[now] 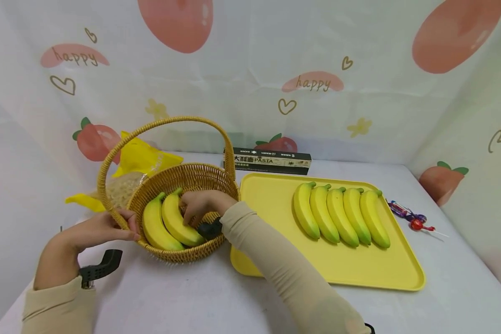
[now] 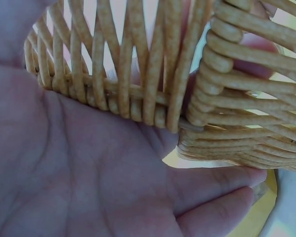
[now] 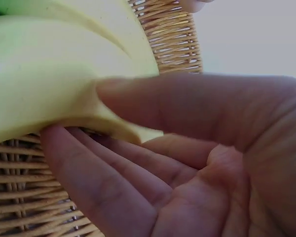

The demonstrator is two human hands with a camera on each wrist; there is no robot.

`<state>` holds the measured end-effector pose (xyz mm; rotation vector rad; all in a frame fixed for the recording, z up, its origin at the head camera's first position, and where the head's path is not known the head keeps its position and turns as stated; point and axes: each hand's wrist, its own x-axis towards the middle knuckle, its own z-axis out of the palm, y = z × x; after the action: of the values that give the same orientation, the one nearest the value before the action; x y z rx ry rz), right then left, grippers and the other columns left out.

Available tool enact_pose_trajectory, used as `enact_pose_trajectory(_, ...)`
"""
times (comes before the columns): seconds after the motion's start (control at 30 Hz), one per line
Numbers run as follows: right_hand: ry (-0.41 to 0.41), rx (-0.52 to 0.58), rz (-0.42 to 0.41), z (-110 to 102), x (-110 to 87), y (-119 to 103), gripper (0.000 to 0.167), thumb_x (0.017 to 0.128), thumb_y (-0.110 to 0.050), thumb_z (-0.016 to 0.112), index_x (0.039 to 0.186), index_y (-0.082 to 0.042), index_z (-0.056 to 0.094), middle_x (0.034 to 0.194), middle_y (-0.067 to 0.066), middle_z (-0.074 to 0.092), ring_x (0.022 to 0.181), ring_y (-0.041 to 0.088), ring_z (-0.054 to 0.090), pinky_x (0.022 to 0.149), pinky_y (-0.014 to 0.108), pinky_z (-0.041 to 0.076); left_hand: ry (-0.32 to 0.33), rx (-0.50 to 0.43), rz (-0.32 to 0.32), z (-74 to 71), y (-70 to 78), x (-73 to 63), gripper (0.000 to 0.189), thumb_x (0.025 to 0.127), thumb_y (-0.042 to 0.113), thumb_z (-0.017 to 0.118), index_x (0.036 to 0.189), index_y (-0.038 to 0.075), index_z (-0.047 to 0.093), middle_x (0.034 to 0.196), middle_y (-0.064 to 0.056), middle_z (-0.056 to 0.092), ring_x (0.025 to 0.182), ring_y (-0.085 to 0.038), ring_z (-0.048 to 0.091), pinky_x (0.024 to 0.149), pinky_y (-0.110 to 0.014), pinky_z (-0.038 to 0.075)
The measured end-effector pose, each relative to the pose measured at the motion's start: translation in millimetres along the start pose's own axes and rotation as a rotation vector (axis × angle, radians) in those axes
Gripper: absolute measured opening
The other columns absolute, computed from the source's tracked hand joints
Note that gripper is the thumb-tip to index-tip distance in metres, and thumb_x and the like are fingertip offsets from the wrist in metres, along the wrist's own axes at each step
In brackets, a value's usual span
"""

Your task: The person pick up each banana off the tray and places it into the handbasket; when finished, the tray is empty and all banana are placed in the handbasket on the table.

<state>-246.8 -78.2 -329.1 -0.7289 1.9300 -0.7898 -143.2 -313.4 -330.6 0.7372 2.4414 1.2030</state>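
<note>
A wicker basket with a tall arched handle stands on the left of the table. Two yellow bananas lie side by side in it, a left banana and a right banana. At the basket's left side, my left hand holds the rim by the foot of the handle; the left wrist view has the woven wicker against the palm. My right hand reaches inside and pinches the right banana between thumb and fingers.
A yellow tray on the right carries several bananas in a row. Behind stands a black pasta box. A yellow-and-clear bag lies behind the basket. Wrapped candies and a red lollipop lie beyond the tray's right edge.
</note>
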Motion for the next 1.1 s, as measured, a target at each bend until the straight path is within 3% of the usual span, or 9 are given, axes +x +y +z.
enact_pose_trajectory(0.33,0.010,0.066,-0.027,-6,-8.5,-1,0.023,0.090,-0.004,0.058,0.073,-0.006,0.043,0.072,0.001,0.039,0.069,0.011,0.046,0.073,0.025,0.054,0.000,0.009,0.014,-0.6,-1.8,0.2,0.009,0.087,0.007,0.061,0.079,0.010,0.057,0.073,0.005,0.057,0.072,-0.012,0.053,0.065,-0.025,0.041)
enact_pose_trajectory(0.43,0.031,0.068,-0.057,-7,-16.5,-2,0.009,0.090,-0.008,0.060,0.090,0.000,0.054,0.084,0.003,0.050,0.082,0.012,0.055,0.079,0.028,0.054,0.006,0.016,0.001,-0.6,-1.6,0.0,0.009,0.087,0.008,0.062,0.079,0.010,0.057,0.073,0.006,0.057,0.072,-0.012,0.053,0.065,-0.025,0.041)
enact_pose_trajectory(0.5,0.050,0.033,-0.077,-7,-23.9,-3,0.026,0.090,-0.011,0.061,0.112,0.001,0.057,0.104,0.005,0.058,0.097,0.012,0.059,0.081,0.027,0.053,0.009,0.017,0.002,-0.5,-1.0,-0.2,0.009,0.087,0.008,0.062,0.079,0.010,0.057,0.073,0.006,0.057,0.072,-0.012,0.052,0.065,-0.025,0.041)
enact_pose_trajectory(0.57,0.066,0.000,-0.103,-7,-32.9,-3,0.046,0.090,-0.014,0.061,0.132,-0.001,0.048,0.129,0.010,0.055,0.112,0.015,0.058,0.084,0.026,0.052,0.013,0.016,0.006,-0.1,-0.5,-0.3,0.009,0.087,0.008,0.062,0.079,0.009,0.057,0.073,0.006,0.057,0.072,-0.012,0.052,0.064,-0.025,0.041)
enact_pose_trajectory(0.63,0.079,-0.083,-0.145,-8,-43.4,-3,0.055,0.090,-0.019,0.061,0.139,-0.001,0.041,0.141,0.012,0.047,0.120,0.016,0.054,0.087,0.023,0.050,0.013,0.014,0.010,0.1,-0.1,-0.4,0.009,0.087,0.007,0.062,0.079,0.008,0.058,0.073,0.005,0.057,0.072,-0.012,0.052,0.064,-0.025,0.040)
enact_pose_trajectory(0.8,0.110,-0.187,-0.246,-9,-74.9,3,0.059,0.091,-0.024,0.060,0.141,-0.003,0.037,0.145,0.012,0.042,0.127,0.019,0.049,0.096,0.020,0.043,0.012,0.014,-0.010,0.3,0.2,-0.1,0.009,0.087,0.009,0.062,0.079,0.009,0.058,0.074,0.006,0.057,0.072,-0.012,0.053,0.065,-0.024,0.042)
enact_pose_trajectory(1.1,0.171,-0.123,-0.289,-17,-114.2,36,0.061,0.091,-0.022,0.061,0.143,-0.006,0.034,0.147,0.007,0.039,0.133,0.016,0.041,0.103,0.027,0.039,0.019,0.012,-0.002,0.7,1.3,-0.3,0.010,0.086,0.009,0.063,0.078,0.009,0.057,0.073,0.007,0.057,0.072,-0.012,0.053,0.065,-0.024,0.042)
